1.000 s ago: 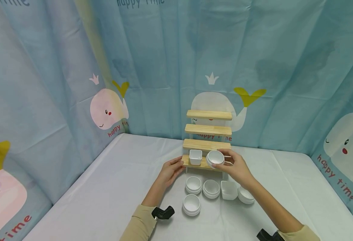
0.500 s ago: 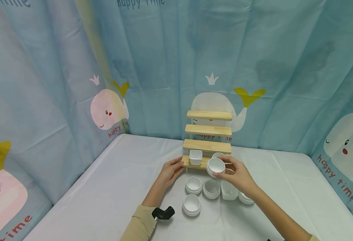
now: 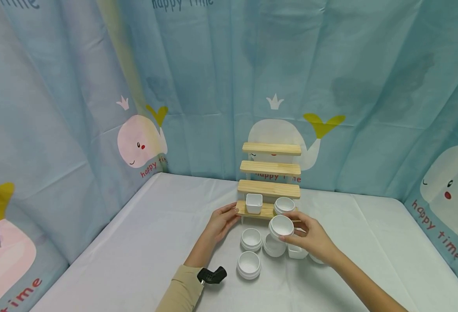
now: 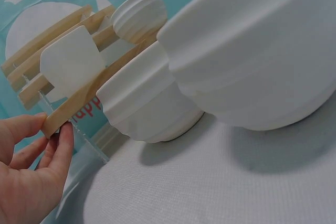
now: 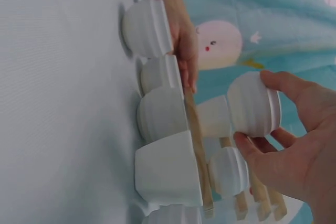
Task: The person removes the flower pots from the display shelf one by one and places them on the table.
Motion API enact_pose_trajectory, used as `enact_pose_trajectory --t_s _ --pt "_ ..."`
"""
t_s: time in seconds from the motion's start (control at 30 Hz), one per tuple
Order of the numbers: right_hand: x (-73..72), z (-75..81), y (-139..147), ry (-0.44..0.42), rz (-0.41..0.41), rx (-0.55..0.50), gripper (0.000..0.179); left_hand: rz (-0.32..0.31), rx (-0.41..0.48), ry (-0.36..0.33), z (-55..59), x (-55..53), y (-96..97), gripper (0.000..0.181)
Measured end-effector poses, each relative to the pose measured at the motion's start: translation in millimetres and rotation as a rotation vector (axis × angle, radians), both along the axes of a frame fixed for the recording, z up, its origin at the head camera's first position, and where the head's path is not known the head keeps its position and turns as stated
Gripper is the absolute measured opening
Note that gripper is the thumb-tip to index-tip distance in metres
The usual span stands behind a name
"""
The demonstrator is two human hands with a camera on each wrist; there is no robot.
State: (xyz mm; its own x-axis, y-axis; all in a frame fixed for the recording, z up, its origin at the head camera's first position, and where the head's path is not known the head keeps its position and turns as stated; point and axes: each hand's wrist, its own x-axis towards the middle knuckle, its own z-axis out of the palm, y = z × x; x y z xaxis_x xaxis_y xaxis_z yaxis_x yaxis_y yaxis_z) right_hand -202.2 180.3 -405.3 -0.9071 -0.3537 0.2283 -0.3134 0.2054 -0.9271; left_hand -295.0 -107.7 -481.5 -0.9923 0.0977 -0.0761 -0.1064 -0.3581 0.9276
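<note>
My left hand (image 3: 220,223) pinches the left end of the lowest board of a tiered wooden stand (image 3: 268,188); the left wrist view shows thumb and fingers (image 4: 64,148) at the board's end. A round white ridged bowl (image 3: 281,225) is held by the rim and side between thumb and fingers of my right hand (image 3: 311,237), above the bowls in front of the stand. On the lowest board sit a square white cup (image 3: 254,203) at left and another round bowl (image 3: 285,204) at right. The right wrist view shows the held bowl (image 5: 252,104) raised off the table.
Before the stand, on the white-covered table (image 3: 166,234), are round bowls (image 3: 251,239), one nearer bowl (image 3: 249,265) and a square dish (image 3: 297,251) partly behind my right hand. The three upper boards bear nothing. A blue whale-print curtain (image 3: 197,143) hangs behind.
My right hand has drawn back from the lowest board toward me and down, carrying the bowl. The round bowl on the board's right has come into sight. My left hand stays put.
</note>
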Motion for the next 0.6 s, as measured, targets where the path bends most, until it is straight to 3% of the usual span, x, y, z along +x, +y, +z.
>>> enact_pose_trajectory --t_s 0.3,0.6 --pt "5.9 -8.0 4.0 -0.049 0.079 0.001 0.066 -0.002 -0.003 -0.002 0.1 -0.8 0.1 0.045" --pt "13.3 -19.7 7.7 0.004 0.151 0.008 0.058 -0.005 -0.01 0.0 0.0 -0.3 0.3 0.045"
